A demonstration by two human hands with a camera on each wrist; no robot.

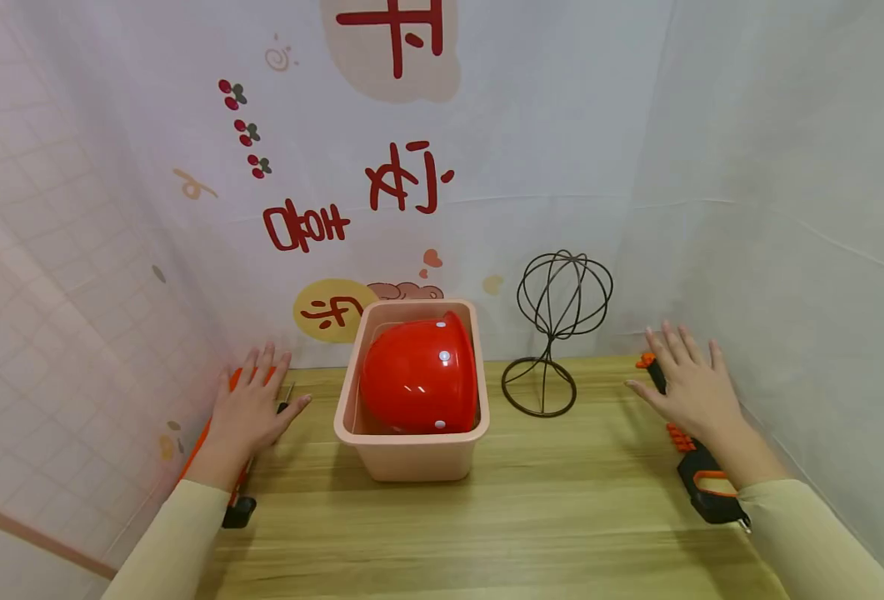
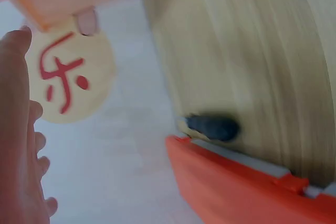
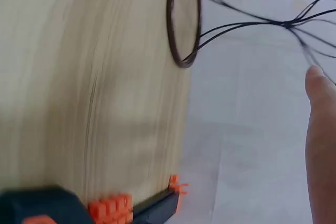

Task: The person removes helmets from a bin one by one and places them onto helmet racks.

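Note:
A red hard hat (image 1: 419, 372) lies inside a pink plastic bin (image 1: 410, 457) at the middle of the wooden table (image 1: 546, 500). My left hand (image 1: 250, 408) hovers flat, fingers spread, over an orange tool (image 1: 209, 433) at the table's left edge; the orange tool (image 2: 236, 182) shows close in the left wrist view beside my left hand (image 2: 21, 145). My right hand (image 1: 685, 383) is spread open above a black and orange tool (image 1: 700, 475) at the right edge. Neither hand grips anything.
A dark wire hat stand (image 1: 557, 333) rises right of the bin, its ring base (image 3: 184, 19) seen in the right wrist view. White printed cloth walls (image 1: 486, 167) close in the table at the back and both sides.

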